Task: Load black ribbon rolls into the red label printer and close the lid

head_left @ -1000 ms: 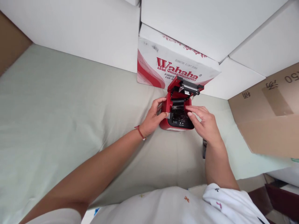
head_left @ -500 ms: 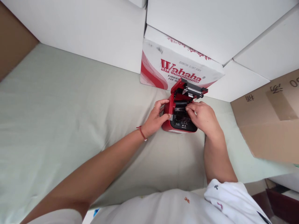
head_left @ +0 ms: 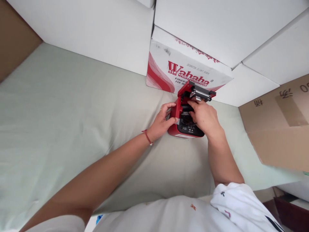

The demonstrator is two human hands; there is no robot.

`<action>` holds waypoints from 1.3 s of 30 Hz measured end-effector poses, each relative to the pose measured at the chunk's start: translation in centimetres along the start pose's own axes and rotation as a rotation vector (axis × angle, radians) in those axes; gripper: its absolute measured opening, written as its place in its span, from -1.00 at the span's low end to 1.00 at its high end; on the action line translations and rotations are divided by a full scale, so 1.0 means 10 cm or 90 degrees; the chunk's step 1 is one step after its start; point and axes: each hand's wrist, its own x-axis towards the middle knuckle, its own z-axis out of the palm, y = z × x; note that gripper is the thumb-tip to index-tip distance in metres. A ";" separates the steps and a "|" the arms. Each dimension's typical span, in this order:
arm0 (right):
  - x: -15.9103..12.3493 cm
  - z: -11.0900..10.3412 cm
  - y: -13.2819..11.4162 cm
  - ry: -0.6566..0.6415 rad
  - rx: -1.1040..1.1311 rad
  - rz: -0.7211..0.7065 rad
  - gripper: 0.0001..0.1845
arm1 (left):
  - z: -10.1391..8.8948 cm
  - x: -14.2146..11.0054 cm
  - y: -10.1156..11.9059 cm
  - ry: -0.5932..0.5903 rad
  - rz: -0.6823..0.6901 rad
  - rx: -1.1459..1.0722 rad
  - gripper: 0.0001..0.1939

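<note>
A red and black label printer (head_left: pixel 177 130) sits on the cloth with its lid (head_left: pixel 202 91) raised. Inside it lies a black roller (head_left: pixel 185 107), and in front of that is a dark panel with small white markings. My left hand (head_left: pixel 161 120) is closed on the printer's left side, thumb at the front and fingers farther back. Reaching in from the right, my right hand (head_left: pixel 205 116) has its index finger behind the roller's right end and its thumb in front, spread apart. Whether they touch the roller I cannot tell; the other fingers are partly hidden.
A white and red Wahaha carton (head_left: pixel 159 71) stands right behind the printer. White boxes (head_left: pixel 96 29) form a wall along the back. A brown cardboard box (head_left: pixel 275 129) is at the right, and another brown box (head_left: pixel 16 42) at the far left. Pale green cloth (head_left: pixel 72 96) covers the surface.
My right hand has shifted slightly left and deeper into the printer. Its thumb and index finger, close together before, are now spread. My left hand keeps its hold.
</note>
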 end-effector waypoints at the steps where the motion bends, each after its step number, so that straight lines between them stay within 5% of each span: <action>1: 0.01 -0.01 -0.01 -0.011 -0.006 0.004 -0.43 | 0.00 0.00 0.00 0.000 -0.001 0.000 -0.40; 10: -0.08 -0.06 -0.13 -0.014 -0.021 0.056 -0.52 | -0.01 0.01 -0.02 0.002 0.000 -0.004 -0.41; 20: 0.07 -0.15 -0.19 -0.134 -0.083 0.083 -0.45 | -0.01 0.01 -0.03 0.006 0.002 0.001 -0.40; 31: 0.07 0.00 -0.08 -0.066 0.011 0.069 -0.44 | -0.01 0.01 -0.01 -0.003 -0.013 0.001 -0.39; 35: -0.04 0.02 0.08 0.005 0.156 -0.032 -0.51 | -0.02 0.01 -0.03 -0.007 -0.002 0.012 -0.40; 39: -0.44 0.02 0.20 0.119 0.351 -0.154 -0.67 | -0.02 0.00 -0.08 0.000 0.028 0.052 -0.43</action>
